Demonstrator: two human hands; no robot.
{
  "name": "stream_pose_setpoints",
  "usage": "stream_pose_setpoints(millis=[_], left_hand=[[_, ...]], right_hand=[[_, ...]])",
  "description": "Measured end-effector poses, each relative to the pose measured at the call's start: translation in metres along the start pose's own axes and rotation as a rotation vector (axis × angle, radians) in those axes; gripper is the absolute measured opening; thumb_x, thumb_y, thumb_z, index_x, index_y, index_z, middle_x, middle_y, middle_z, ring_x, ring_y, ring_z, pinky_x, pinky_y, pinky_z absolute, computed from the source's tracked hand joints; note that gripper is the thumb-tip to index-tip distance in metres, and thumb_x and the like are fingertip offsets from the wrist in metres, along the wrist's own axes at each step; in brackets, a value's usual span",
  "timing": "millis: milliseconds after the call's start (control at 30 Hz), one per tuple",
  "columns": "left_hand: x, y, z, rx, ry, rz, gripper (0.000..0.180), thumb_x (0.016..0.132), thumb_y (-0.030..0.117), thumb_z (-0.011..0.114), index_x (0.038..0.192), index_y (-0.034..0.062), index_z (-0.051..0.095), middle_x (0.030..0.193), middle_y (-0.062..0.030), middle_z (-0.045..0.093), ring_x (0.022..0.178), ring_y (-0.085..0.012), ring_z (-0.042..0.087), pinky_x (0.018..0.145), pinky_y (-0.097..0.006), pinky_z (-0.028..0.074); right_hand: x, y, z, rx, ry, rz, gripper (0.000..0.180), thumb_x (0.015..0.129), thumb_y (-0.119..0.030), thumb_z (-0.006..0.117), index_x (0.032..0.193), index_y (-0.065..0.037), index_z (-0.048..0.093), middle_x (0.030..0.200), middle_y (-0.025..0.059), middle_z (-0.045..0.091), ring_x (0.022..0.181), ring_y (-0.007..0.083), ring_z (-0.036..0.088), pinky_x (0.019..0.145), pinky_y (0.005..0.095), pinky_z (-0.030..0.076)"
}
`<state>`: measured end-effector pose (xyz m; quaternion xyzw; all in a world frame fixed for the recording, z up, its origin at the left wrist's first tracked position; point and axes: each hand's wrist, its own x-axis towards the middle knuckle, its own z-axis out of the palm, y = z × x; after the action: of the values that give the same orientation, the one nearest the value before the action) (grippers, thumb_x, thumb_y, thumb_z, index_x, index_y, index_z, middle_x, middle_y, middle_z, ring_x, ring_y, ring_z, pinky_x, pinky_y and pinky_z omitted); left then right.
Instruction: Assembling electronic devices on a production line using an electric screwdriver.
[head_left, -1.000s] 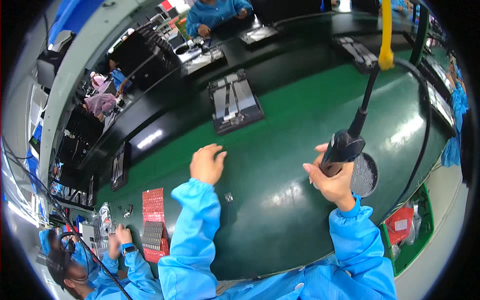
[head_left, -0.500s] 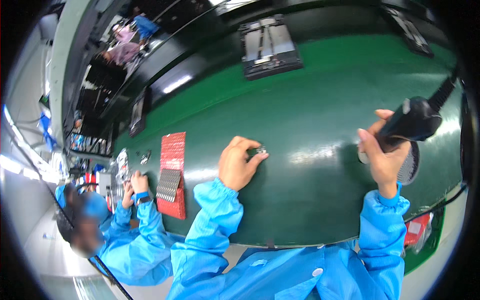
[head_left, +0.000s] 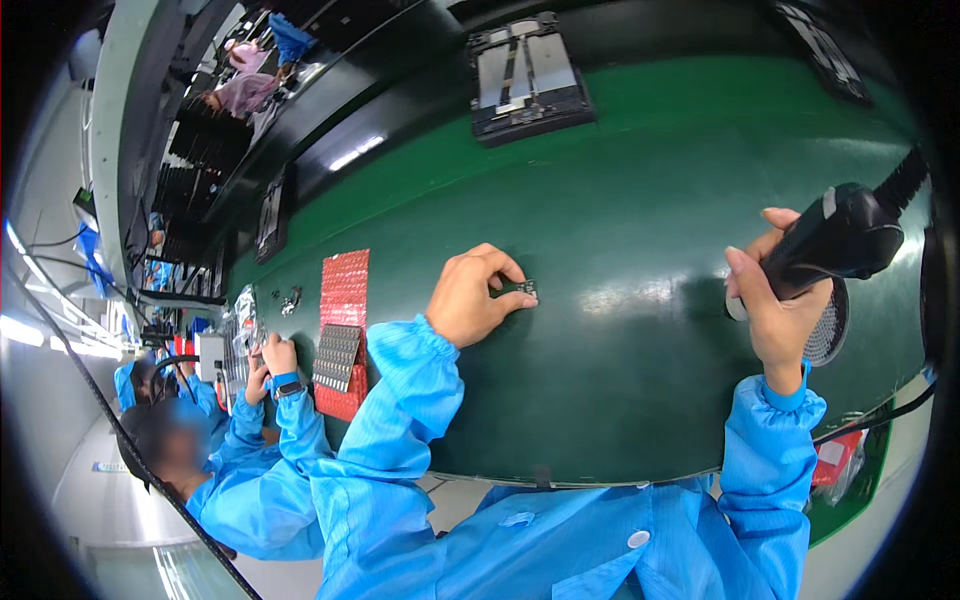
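Note:
Between thumb and fingertips, my left hand (head_left: pixel 475 295) pinches a small dark circuit board (head_left: pixel 530 291) with tiny pale parts on it, just over the green mat. My right hand (head_left: pixel 780 310) is wrapped round a thick black hand-held tool (head_left: pixel 835 240) with a ribbed hose (head_left: pixel 903 180) running off to the upper right. The tool's exact kind is not clear, and its lower end is partly hidden by my fingers. Beside and below that hand shows a round grey mesh piece (head_left: pixel 828 325), partly covered by it.
Left of my left arm, a grid-like panel of small boards (head_left: pixel 338 356) lies on red bubble wrap (head_left: pixel 345 280). A co-worker's hands (head_left: pixel 272 362) are farther left. Black framed devices (head_left: pixel 530 80) stand along the back. A red packet (head_left: pixel 838 455) lies at the lower right.
The view has shifted slightly. My left hand still pinches the small board, its fingers a little higher in the picture. The black tool has tilted slightly and sits a little farther right.

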<state>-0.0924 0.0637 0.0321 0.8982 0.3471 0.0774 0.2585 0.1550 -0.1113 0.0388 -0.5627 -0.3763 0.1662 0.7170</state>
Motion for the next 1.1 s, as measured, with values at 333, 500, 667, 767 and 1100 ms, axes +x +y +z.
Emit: stream_pose_setpoints(millis=[333, 500, 667, 767, 1100], left_hand=[[0.018, -0.003, -0.008, -0.613, -0.328, -0.261, 0.010, 0.073, 0.002, 0.075, 0.076, 0.0001, 0.065, 0.070, -0.0027, 0.062, 0.066, -0.0078, 0.060, 0.057, -0.020, 0.045], [0.026, -0.003, 0.000, -0.213, -0.262, -0.124, 0.013, 0.071, 0.004, 0.075, 0.078, -0.0010, 0.066, 0.069, -0.0068, 0.062, 0.059, -0.0102, 0.055, 0.053, -0.025, 0.044], [0.031, -0.002, 0.000, -0.153, -0.153, 0.014, 0.012, 0.070, 0.002, 0.074, 0.073, -0.0016, 0.063, 0.067, -0.0082, 0.059, 0.055, -0.0147, 0.053, 0.052, -0.028, 0.043], [0.038, -0.004, -0.004, -0.167, -0.131, 0.034, 0.013, 0.069, 0.003, 0.075, 0.073, -0.0016, 0.064, 0.066, -0.0088, 0.059, 0.055, -0.0156, 0.054, 0.052, -0.029, 0.043], [0.017, -0.028, 0.006, -0.289, -0.083, -0.066, 0.011, 0.072, 0.006, 0.076, 0.075, 0.0001, 0.067, 0.077, -0.0063, 0.067, 0.061, -0.0080, 0.055, 0.056, -0.024, 0.045]], right_hand=[[-0.002, 0.008, -0.006, 0.030, 0.046, -0.054, 0.042, 0.072, 0.009, 0.069, 0.110, 0.002, 0.052, 0.061, 0.0004, 0.054, 0.052, 0.0050, 0.049, 0.049, 0.0177, 0.035], [0.001, 0.016, -0.013, -0.030, -0.049, -0.137, 0.044, 0.077, 0.009, 0.064, 0.116, 0.002, 0.045, 0.064, 0.0042, 0.053, 0.052, 0.0079, 0.051, 0.049, 0.0195, 0.039], [0.008, 0.019, -0.013, -0.065, -0.027, -0.106, 0.044, 0.077, 0.008, 0.063, 0.116, 0.003, 0.045, 0.063, 0.0046, 0.053, 0.052, 0.0087, 0.051, 0.050, 0.0201, 0.040], [0.011, 0.014, -0.013, -0.030, -0.016, -0.060, 0.045, 0.076, 0.008, 0.064, 0.116, 0.002, 0.045, 0.063, 0.0046, 0.053, 0.052, 0.0093, 0.052, 0.050, 0.0209, 0.042], [-0.003, 0.011, -0.014, 0.069, 0.011, 0.025, 0.036, 0.072, 0.003, 0.073, 0.103, 0.001, 0.056, 0.063, -0.0025, 0.055, 0.055, 0.0035, 0.050, 0.050, 0.0204, 0.040]])
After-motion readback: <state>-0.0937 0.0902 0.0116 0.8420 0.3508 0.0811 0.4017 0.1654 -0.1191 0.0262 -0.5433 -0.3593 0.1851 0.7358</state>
